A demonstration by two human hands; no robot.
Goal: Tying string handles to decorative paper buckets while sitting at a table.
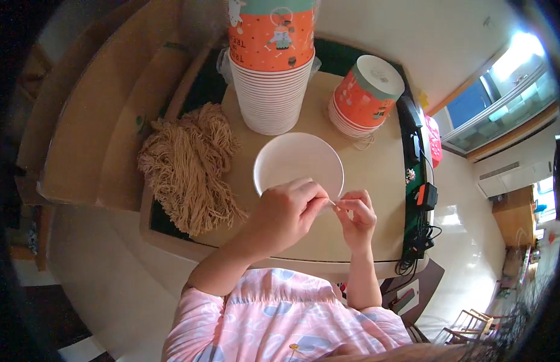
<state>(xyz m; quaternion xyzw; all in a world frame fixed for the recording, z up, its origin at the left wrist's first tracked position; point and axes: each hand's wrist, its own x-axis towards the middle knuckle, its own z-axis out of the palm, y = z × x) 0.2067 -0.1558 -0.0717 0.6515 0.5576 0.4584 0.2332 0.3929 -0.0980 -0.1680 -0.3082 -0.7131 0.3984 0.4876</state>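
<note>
Our left hand (pixel 287 211) and right hand (pixel 357 216) are close together over the near rim of the white cup (pixel 298 164), fingertips pinched on a short tan string (pixel 333 203) between them. The string is tiny and mostly hidden by the fingers, so we can't tell its length or whether it touches the cup. The cup stands open side up on the table (pixel 376 181), just beyond the hands. The pile of tan strings (pixel 186 166) lies to the left, near the left hand and hanging over the table edge. The tall cup stack (pixel 273 72) is behind, its top cut off by the frame. The short cup stack (pixel 364 96) is back right, tilted. There's bare table on the right, up to the cables (pixel 420 235) at the edge.
</note>
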